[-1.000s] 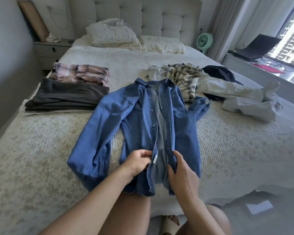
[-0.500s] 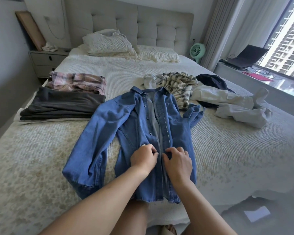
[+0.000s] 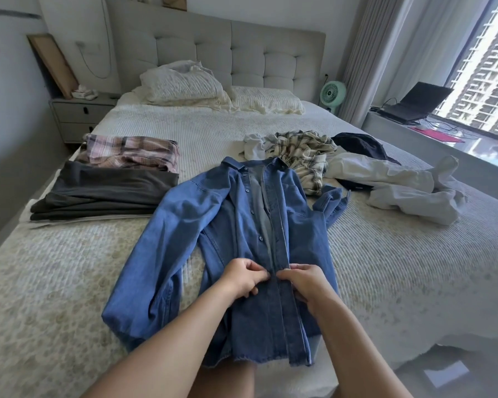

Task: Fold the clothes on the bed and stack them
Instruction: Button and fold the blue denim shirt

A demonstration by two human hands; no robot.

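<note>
Blue denim button-up shirt [image 3: 250, 242] flat on cream textured bedspread [image 3: 400, 268], front up, collar toward headboard. Left hand [image 3: 243, 278] and right hand [image 3: 306, 280] pinch placket edges mid-front, fingers curled, nearly touching. Shirt closed below hands, open above. Left of shirt: folded dark grey garment [image 3: 104, 193], folded pink plaid garment [image 3: 130, 152] behind it. Right: crumpled cream plaid shirt [image 3: 302, 153], white trousers [image 3: 400, 188], dark garment [image 3: 360, 145].

The bed [image 3: 385, 254] carries a blue denim shirt [image 3: 242, 225] at frame centre, a folded stack [image 3: 110, 188] at centre left, unfolded garments [image 3: 357, 168] at centre right, and pillows [image 3: 202, 87] at upper centre against the headboard.
</note>
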